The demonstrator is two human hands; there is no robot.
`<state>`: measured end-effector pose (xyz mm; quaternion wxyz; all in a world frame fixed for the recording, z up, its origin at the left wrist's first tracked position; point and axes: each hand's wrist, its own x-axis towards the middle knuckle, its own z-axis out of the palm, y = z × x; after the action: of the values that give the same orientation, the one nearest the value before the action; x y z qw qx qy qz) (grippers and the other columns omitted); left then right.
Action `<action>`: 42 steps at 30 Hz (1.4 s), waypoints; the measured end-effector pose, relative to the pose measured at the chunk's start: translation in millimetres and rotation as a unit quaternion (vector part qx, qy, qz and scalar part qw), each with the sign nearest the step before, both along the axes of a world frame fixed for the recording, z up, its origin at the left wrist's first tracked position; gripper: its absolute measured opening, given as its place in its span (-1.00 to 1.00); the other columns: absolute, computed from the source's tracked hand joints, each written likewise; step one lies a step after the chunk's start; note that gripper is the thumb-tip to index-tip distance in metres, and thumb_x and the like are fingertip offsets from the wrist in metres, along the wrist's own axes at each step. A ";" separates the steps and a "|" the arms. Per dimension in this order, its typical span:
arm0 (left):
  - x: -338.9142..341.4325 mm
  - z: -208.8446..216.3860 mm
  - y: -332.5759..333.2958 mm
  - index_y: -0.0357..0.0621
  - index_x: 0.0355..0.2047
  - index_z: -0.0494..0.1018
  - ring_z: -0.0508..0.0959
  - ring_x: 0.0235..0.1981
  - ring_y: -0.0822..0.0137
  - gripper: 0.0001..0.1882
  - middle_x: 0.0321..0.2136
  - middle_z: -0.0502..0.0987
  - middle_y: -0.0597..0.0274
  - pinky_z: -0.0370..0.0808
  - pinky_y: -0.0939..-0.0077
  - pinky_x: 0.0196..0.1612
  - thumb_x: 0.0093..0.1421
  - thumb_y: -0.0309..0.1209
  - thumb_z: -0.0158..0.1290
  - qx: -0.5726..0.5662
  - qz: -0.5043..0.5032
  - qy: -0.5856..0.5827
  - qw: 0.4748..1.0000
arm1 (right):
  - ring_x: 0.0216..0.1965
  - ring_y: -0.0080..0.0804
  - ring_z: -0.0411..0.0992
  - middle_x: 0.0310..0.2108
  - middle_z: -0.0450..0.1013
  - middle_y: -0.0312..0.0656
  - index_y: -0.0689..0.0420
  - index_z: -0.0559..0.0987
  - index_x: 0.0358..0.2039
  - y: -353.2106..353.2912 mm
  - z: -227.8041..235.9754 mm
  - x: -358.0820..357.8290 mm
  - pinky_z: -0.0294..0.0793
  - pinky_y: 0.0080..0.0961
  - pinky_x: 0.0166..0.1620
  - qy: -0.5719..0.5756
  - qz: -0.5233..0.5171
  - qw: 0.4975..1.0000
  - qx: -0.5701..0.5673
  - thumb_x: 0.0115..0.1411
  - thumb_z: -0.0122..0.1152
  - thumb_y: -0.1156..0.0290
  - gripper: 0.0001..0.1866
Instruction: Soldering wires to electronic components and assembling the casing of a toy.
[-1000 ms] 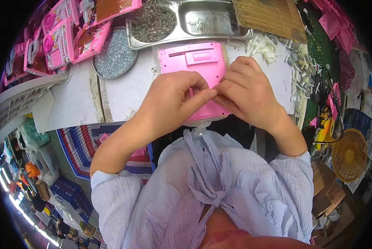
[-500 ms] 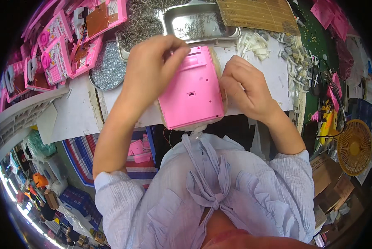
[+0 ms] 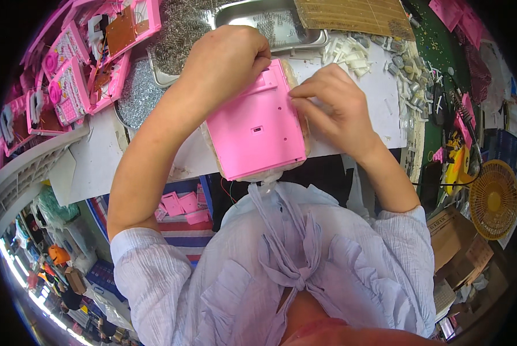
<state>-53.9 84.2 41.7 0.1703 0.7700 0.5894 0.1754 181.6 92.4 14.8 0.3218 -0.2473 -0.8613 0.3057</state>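
Observation:
A flat pink plastic case (image 3: 255,141) lies in front of me on a padded, plastic-wrapped rest (image 3: 304,124). Its upper face has small holes, a small square opening near the middle and a recess toward the far end. My left hand (image 3: 227,63) is bent over the far left part of the case, fingers curled down at that recess; what they hold, if anything, is hidden. Beside the right edge is my right hand (image 3: 342,112), thumb and forefinger drawn close together at the case's edge; anything between them is too small to make out.
Beyond the case stand a metal tray (image 3: 322,43) and a heap of small springs (image 3: 180,37). A round dish of screws (image 3: 137,95) sits left, near stacked pink toy housings (image 3: 74,86). White plastic pieces (image 3: 348,55) and a cardboard sheet (image 3: 356,17) lie far right.
My left hand has moved farther away, over the far end of the case. My right hand's fingers have reached out to the case's right edge. The whole view has shifted slightly.

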 end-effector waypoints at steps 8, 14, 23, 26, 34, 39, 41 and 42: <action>-35.4 21.5 -42.1 -0.22 -0.15 0.66 0.46 -0.49 0.46 -0.81 -0.39 0.62 0.29 0.41 0.53 -0.38 0.29 -0.41 0.19 0.047 0.127 -0.147 0.980 | -0.31 -0.26 0.44 -0.39 0.55 -0.25 0.14 0.73 -0.31 -7.9 -6.3 -12.0 0.46 -0.39 -0.24 -0.017 0.033 0.996 0.083 -0.04 0.49 0.51 -0.77; -80.8 -7.7 -116.3 -0.32 -0.16 0.64 0.48 -0.34 0.59 -0.83 -0.34 0.61 0.37 0.41 0.64 -0.25 0.35 -0.45 0.17 0.007 0.281 -0.200 0.939 | -0.33 -0.26 0.44 -0.40 0.54 -0.24 0.15 0.73 -0.30 -2.1 -5.1 -10.5 0.47 -0.39 -0.25 -0.027 0.056 0.993 0.104 -0.05 0.49 0.52 -0.77; -109.5 -40.1 -177.9 -0.30 -0.23 0.65 0.42 -0.45 0.58 -0.85 -0.44 0.58 0.34 0.37 0.63 -0.34 0.29 -0.45 0.21 0.054 0.414 -0.201 0.886 | -0.36 -0.31 0.49 -0.42 0.57 -0.23 0.14 0.71 -0.36 9.1 0.1 -6.5 0.46 -0.41 -0.24 -0.012 -0.047 0.997 -0.061 0.09 0.42 0.45 -0.91; -125.5 -46.8 -168.1 -0.30 -0.23 0.65 0.42 -0.47 0.55 -0.83 -0.45 0.58 0.31 0.39 0.61 -0.34 0.28 -0.42 0.22 0.112 0.424 -0.116 0.891 | -0.38 -0.47 0.44 -0.41 0.55 -0.26 0.20 0.66 -0.33 5.7 -1.0 -20.8 0.43 -0.52 -0.26 -0.073 -0.073 0.988 -0.118 0.08 0.46 0.42 -0.82; -142.6 -52.9 -133.4 -0.25 -0.30 0.65 0.58 -0.44 0.26 -0.80 -0.41 0.64 0.11 0.49 0.39 -0.30 0.24 -0.34 0.24 0.149 0.394 -0.023 0.907 | -0.45 -0.68 0.31 -0.49 0.44 -0.44 0.17 0.61 -0.27 7.0 -25.1 -24.9 0.32 -0.64 -0.39 -0.018 -0.058 0.925 -0.375 0.11 0.50 0.35 -0.74; -137.5 -38.4 -132.2 -0.24 -0.33 0.65 0.59 -0.47 0.22 -0.78 -0.43 0.64 0.10 0.49 0.36 -0.32 0.22 -0.30 0.24 0.148 0.389 -0.039 0.908 | -0.52 -0.77 0.28 -0.55 0.41 -0.50 0.19 0.60 -0.28 18.5 -15.6 -20.2 0.22 -0.72 -0.44 -0.017 -0.025 0.866 -0.498 0.18 0.42 0.50 -0.85; -132.1 -39.5 -133.1 -0.24 -0.32 0.65 0.59 -0.46 0.21 -0.79 -0.43 0.63 0.09 0.50 0.36 -0.32 0.22 -0.32 0.23 0.134 0.389 -0.040 0.910 | -0.54 -0.76 0.28 -0.57 0.42 -0.50 0.19 0.60 -0.30 24.3 -4.4 -22.2 0.20 -0.71 -0.46 -0.060 -0.032 0.862 -0.503 0.17 0.44 0.48 -0.84; -131.7 -39.8 -134.5 -0.24 -0.32 0.65 0.59 -0.46 0.21 -0.79 -0.43 0.63 0.09 0.50 0.36 -0.32 0.22 -0.32 0.23 0.127 0.387 -0.041 0.912 | -0.55 -0.76 0.28 -0.57 0.42 -0.50 0.19 0.60 -0.31 25.1 -1.6 -23.5 0.19 -0.70 -0.47 -0.081 -0.037 0.858 -0.505 0.16 0.45 0.47 -0.84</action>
<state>-185.6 -50.3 1.9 0.0133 0.4886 0.8066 0.3323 158.1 117.6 13.2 0.0931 -0.4315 -0.6018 0.6656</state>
